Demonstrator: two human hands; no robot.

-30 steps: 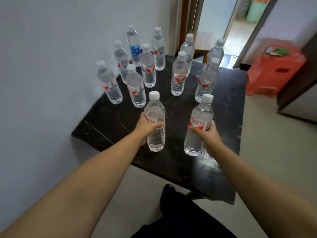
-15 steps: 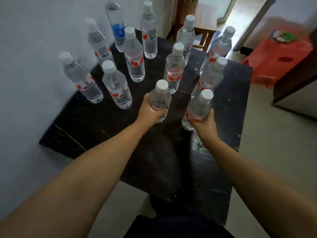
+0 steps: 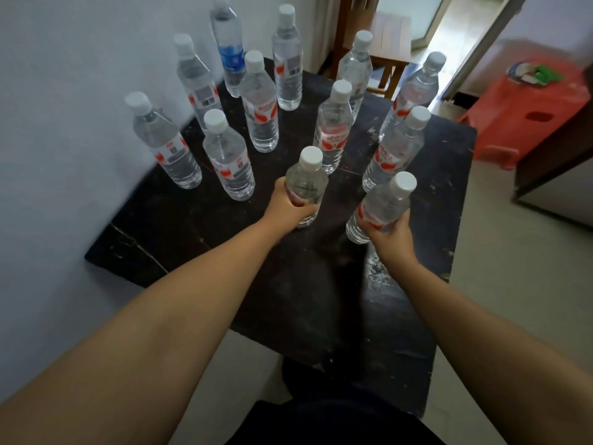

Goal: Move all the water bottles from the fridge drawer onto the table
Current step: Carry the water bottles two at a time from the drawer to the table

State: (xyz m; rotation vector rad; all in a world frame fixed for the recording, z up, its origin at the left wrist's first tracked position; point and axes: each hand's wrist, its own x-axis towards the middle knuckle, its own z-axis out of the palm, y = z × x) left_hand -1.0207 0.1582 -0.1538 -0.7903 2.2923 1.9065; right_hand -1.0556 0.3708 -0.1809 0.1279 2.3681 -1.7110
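Left hand (image 3: 287,205) grips a bottle (image 3: 306,187) mid-table (image 3: 192,252); right hand (image 3: 390,234) grips another bottle (image 3: 380,203) just beside it. Whether either base touches the table: unclear. Behind them, ten bottles (image 3: 333,130) stand; farthest one's cap is cropped.

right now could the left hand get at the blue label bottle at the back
Probably not easily. The left hand is gripping a bottle, and the blue label bottle stands in the far row by the wall, with red label bottles upright in front of it. It would need freeing and threading between them.
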